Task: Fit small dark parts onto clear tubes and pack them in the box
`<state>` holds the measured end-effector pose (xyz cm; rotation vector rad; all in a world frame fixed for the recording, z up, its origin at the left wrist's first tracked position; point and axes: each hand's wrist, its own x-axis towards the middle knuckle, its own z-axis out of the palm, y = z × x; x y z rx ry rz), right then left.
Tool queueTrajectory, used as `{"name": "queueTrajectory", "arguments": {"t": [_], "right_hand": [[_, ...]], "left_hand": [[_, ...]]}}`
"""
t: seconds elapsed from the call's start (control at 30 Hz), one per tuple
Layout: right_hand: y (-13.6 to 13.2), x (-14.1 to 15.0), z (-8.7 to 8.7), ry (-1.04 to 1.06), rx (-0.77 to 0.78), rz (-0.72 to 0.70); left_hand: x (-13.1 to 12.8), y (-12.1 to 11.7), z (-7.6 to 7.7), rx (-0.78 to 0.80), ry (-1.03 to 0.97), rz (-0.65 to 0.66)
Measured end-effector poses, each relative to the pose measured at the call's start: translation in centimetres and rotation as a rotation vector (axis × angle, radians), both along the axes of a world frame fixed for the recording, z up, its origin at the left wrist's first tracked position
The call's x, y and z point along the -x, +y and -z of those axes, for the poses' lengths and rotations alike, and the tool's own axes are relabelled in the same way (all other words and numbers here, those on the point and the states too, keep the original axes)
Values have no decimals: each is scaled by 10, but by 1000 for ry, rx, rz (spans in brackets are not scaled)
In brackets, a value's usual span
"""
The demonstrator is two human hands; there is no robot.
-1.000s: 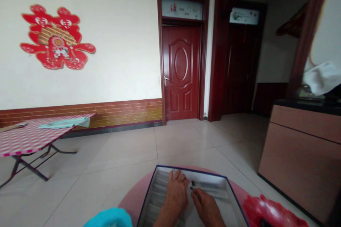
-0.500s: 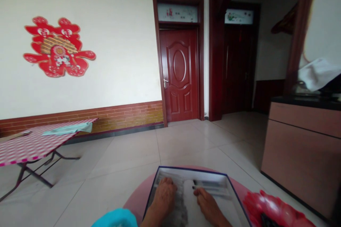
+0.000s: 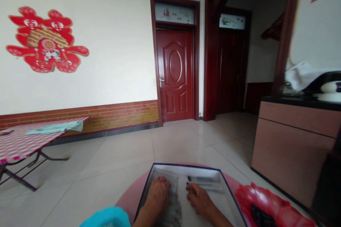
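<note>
A shallow white box with a blue rim [image 3: 186, 165] sits low in front of me. Its left half holds a layer of thin greyish, see-through pieces [image 3: 176, 198]; their kind is unclear. My left hand [image 3: 157, 193] lies over these, palm down, fingers stretched forward. On the right side of the box are several slim, clear stick-like items with dark ends [image 3: 205, 182]. Beside them my right hand [image 3: 200, 199] has its fingers curled and pinched together, near a small dark tip. What that pinch holds is too small to name. Between the hands shows a whitish strip [image 3: 182, 193].
The box stands on a round pink table [image 3: 128, 195]. At its left is a bright blue plastic container or bag [image 3: 109, 216]; at its right, a shiny red one [image 3: 277, 198] with black pieces inside. Farther off stand a checked folding table [image 3: 21, 142] and a brown cabinet [image 3: 293, 149].
The view has turned slightly right, so everything appears shifted left. My right hand's fingers have shifted a little, still beside the dark-ended items. My left hand remains on the greyish pieces.
</note>
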<state>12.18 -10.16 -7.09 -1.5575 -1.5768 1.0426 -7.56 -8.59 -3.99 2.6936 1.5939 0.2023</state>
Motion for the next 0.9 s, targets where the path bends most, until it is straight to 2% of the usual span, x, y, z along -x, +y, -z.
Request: {"name": "queueTrajectory", "arguments": {"t": [0.13, 0.37, 0.63, 0.9], "right_hand": [[-2, -4, -3, -136, -84, -35], [-3, -4, -4, -132, -38, -38], [-7, -3, -5, -142, -57, -33], [-3, -3, -3, -186, -85, -16]], "left_hand": [[-3, -3, -3, -37, -58, 2], [-4, 2, -2, -47, -82, 27], [-3, -1, -1, -62, -85, 30], [-17, 11, -18, -128, -58, -1]]}}
